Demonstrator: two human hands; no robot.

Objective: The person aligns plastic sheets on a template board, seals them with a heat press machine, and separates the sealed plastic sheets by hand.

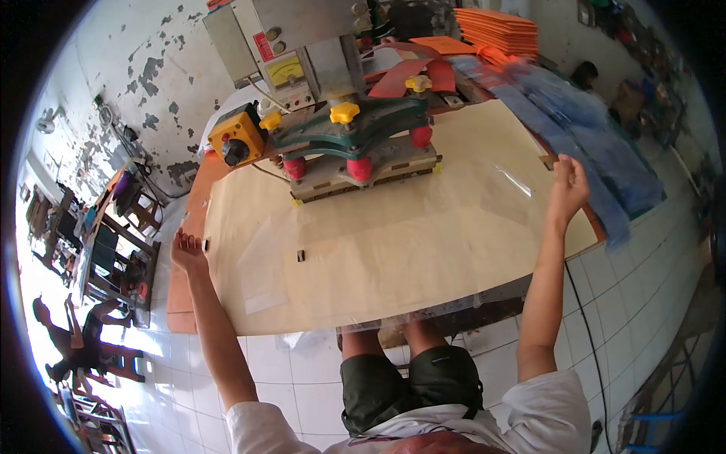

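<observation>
My left hand (189, 251), fingers curled in, is at the left edge of a wide cream-coloured board (408, 261). A small dark-and-white piece (205, 245) sits right beside those fingers. Over at the right edge, my right hand (570, 186) is raised with its fingers bent together, near a small dark clip-like piece (546, 163). What either hand grips, if anything, is too small to make out. Clear plastic pieces (261, 276) lie on the board's left part and near its right side. A small black block (301, 256) rests left of the middle.
A press machine with a green clamp frame (355, 132), yellow knobs and a long metal die (370, 172) stands over the board's back. Its yellow control box (236, 139) is at left. Blue plastic sheets (575, 129) and stacked orange sheets (495, 32) lie beyond. Other people (76, 333) are at far left.
</observation>
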